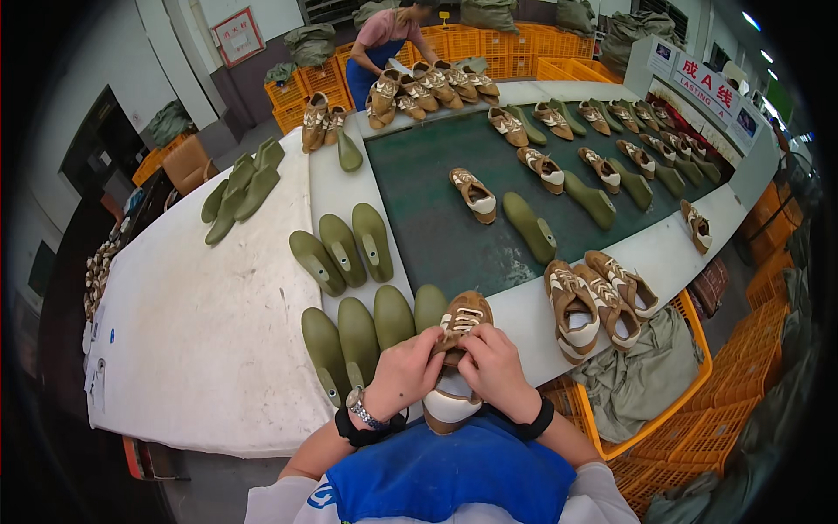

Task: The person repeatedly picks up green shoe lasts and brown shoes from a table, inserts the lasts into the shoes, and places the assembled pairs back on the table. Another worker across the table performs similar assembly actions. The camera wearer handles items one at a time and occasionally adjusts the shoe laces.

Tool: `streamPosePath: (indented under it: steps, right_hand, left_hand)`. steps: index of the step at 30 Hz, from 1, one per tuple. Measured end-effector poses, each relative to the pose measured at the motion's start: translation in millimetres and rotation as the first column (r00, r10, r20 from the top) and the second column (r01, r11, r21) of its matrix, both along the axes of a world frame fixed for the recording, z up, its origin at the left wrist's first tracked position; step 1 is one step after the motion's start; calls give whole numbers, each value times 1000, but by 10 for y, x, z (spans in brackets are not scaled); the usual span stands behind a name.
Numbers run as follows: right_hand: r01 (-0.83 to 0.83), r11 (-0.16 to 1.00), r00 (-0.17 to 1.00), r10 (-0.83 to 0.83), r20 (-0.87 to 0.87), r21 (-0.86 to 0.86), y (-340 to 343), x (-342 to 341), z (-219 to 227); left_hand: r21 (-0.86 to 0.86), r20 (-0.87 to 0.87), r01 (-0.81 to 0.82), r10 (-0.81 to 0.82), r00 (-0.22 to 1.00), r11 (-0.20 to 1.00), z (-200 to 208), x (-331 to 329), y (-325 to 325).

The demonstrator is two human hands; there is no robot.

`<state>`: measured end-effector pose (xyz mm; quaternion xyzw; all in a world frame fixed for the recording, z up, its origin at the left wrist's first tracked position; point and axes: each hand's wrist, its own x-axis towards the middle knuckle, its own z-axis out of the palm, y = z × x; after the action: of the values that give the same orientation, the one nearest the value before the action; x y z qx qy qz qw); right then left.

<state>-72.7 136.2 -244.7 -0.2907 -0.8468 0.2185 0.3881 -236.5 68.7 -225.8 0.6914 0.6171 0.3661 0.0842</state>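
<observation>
A brown and white sneaker (466, 313) with pale laces is held close to my blue apron, toe pointing away and white heel toward me. My left hand (406, 371) grips the left side of its opening with closed fingers. On the other side my right hand (496, 368) pinches the upper edge near the tongue. Just left of the shoe, a row of green shoe lasts (356, 336) lies on the white tabletop, one partly behind the shoe. Three more lasts (338, 253) lie beyond them. To the right stand three brown sneakers (574, 307) on the white ledge.
A green conveyor belt (428, 236) carries sneakers and lasts in rows. A white-covered table (218, 323) extends left, with several lasts (249, 188) far back. An orange crate (694, 384) holding grey-green cloth sits at right. Across the belt, a co-worker (384, 44) leans over piled sneakers (428, 87).
</observation>
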Motion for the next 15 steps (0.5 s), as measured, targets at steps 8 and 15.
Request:
streamPosePath:
  steps: [8,15]
  right_hand:
    - [-24,998,995,19,-93,-55,-33,-56,110]
    - [-209,953,968,171,-183,-218,-9,7,157]
  left_hand:
    - [95,-22,10,-8,1000,995,-11,-1,71]
    - [87,147,-32,19,989,996,-24,9,2]
